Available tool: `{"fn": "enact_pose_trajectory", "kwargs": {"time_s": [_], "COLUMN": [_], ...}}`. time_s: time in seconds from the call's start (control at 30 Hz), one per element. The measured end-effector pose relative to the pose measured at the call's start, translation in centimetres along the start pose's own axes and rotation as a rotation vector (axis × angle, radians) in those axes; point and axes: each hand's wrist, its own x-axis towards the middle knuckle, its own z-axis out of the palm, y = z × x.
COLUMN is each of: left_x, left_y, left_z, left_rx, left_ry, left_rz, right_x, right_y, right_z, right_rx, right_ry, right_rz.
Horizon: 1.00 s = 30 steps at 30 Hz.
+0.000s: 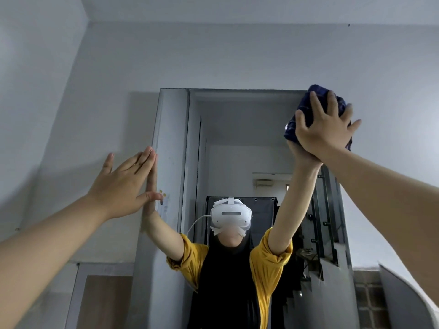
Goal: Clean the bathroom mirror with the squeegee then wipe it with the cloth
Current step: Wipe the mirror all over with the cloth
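The tall bathroom mirror (249, 138) hangs on the white wall straight ahead and reflects me with both arms raised. My right hand (324, 128) presses a dark blue cloth (316, 100) flat against the mirror's top right corner, fingers spread over it. My left hand (123, 184) is open, palm flat, with its fingertips resting on the mirror's left edge about halfway up. It holds nothing. No squeegee is in view.
A small sticker (164, 203) sits on the mirror's left side by my left thumb. A brown panel (107, 302) is low on the left wall. A white curved edge (408, 300) shows at the bottom right.
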Motion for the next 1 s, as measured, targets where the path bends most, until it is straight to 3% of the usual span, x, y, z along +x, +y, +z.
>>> {"fn": "enact_pose_trajectory", "kwargs": {"time_s": [0.13, 0.23, 0.67, 0.9, 1.0], "left_x": [0.1, -0.2, -9.0, -10.2, -10.3], "left_y": [0.4, 1.1, 3.8, 4.1, 4.2], "left_z": [-0.4, -0.8, 3.2, 4.3, 4.6], "left_rx": [-0.012, -0.082, -0.299, -0.299, -0.289], "left_ry": [-0.032, -0.027, -0.042, 0.009, 0.009], "left_rz": [-0.028, -0.058, 0.005, -0.028, -0.043], "right_x": [-2.3, -4.5, -14.1, -16.1, -16.3], "right_y": [-1.8, -4.6, -23.6, -20.6, -16.9], "right_z": [0.5, 1.0, 4.9, 4.6, 4.0], "right_rx": [0.055, 0.052, 0.017, -0.091, -0.107], "right_ry": [0.020, 0.015, -0.122, -0.100, -0.098], "right_rz": [0.221, 0.252, -0.435, -0.796, -0.838]}}
